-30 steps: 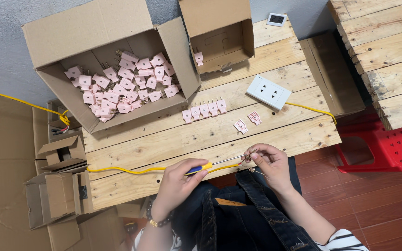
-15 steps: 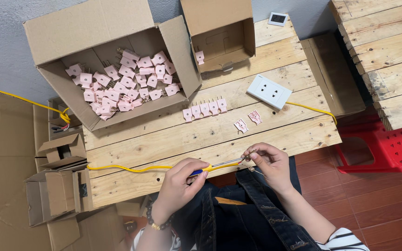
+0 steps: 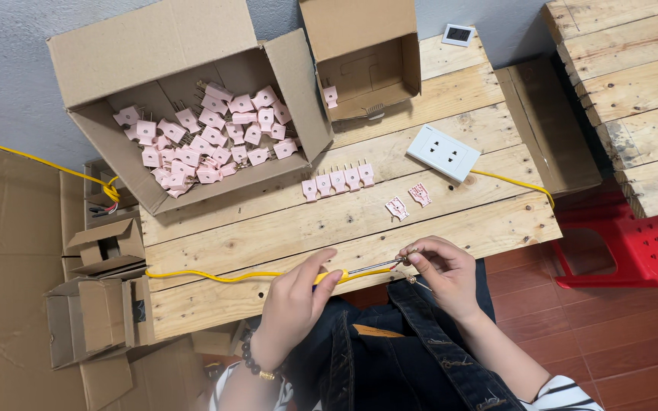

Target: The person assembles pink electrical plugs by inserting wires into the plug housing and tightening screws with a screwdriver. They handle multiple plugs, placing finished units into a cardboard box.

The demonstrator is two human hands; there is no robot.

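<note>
My left hand [image 3: 295, 301] pinches a yellow cable [image 3: 215, 276] near its stripped end, at the front edge of the wooden pallet table [image 3: 283, 228]. My right hand [image 3: 443, 274] holds the bare wire strands [image 3: 375, 266] that stick out of the cable, fingertips closed on their tip. A row of pink plug halves [image 3: 338, 181] lies on the table above my hands, with two opened pink halves [image 3: 409, 201] to the right of it. A white wall socket [image 3: 443, 153] lies farther right, with a yellow cable leading off it.
A large open cardboard box [image 3: 192, 114] at the back left holds several pink plug parts. A smaller open box [image 3: 363, 53] stands beside it. Small cardboard boxes [image 3: 97, 304] sit on the floor at left. A red plastic stool [image 3: 634, 243] and another pallet [image 3: 634, 84] are at right.
Both hands stay at the cable end. The fingers of my right hand have shifted slightly on the bare strands; nothing else moved.
</note>
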